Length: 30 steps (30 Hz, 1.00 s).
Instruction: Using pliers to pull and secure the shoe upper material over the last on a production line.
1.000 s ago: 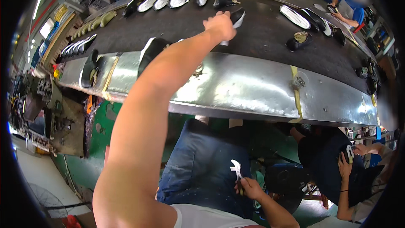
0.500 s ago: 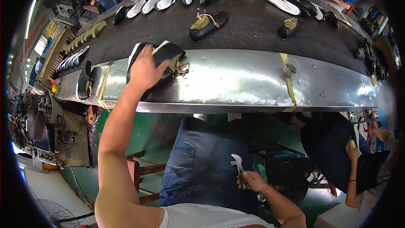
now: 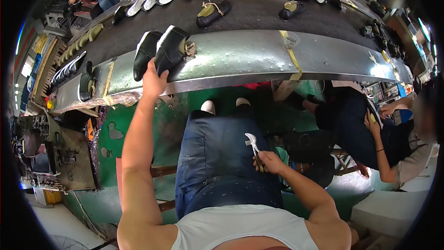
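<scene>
My left hand (image 3: 154, 81) is at the near ends of two black shoes on the bench edge. Its fingers and thumb close round the near end of the right-hand shoe (image 3: 170, 50). The left-hand shoe (image 3: 146, 53) leans close beside it, touching or nearly touching my fingers. Both have pale edging, and a tan lace bunches at the right-hand one's side. Over my lap, my right hand (image 3: 269, 162) is closed round the handles of metal lasting pincers (image 3: 252, 142), their head pointing up and away from the shoes.
A metal strip (image 3: 231, 60) edges the dark bench (image 3: 249, 14). Another black shoe (image 3: 86, 83) stands left; more shoes (image 3: 212, 14) line the far side. A clear round dish (image 3: 291, 40) sits on the strip. A seated co-worker (image 3: 393, 143) is close on my right.
My left hand has shifted from the upper part of the two shoes to their near ends. The shoes are tilted differently. My right hand keeps the pincers over my lap; the whole view has shifted.
</scene>
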Each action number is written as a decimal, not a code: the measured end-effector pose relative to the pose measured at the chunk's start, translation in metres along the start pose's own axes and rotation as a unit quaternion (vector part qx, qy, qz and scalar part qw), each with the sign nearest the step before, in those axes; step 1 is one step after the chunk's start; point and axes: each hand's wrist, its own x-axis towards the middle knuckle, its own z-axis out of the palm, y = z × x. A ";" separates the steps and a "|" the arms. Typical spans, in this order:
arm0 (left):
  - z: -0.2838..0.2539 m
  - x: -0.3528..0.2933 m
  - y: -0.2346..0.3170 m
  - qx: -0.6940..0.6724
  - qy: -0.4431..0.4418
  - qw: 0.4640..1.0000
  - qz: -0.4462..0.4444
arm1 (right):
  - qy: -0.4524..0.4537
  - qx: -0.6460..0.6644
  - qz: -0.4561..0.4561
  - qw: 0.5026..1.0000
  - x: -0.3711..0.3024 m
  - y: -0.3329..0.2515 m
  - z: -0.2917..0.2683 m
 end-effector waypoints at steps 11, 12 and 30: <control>-0.032 -0.201 0.003 -0.682 -0.340 0.610 -0.218 | 0.033 0.080 0.012 0.996 -0.011 0.009 0.004; -0.021 -0.218 0.020 -0.645 -0.311 0.650 -0.255 | 0.054 0.100 0.014 0.993 -0.012 0.008 0.004; 0.152 -0.206 0.047 -0.421 -0.417 0.753 -0.287 | 0.084 -0.064 -0.018 0.994 -0.026 -0.026 0.024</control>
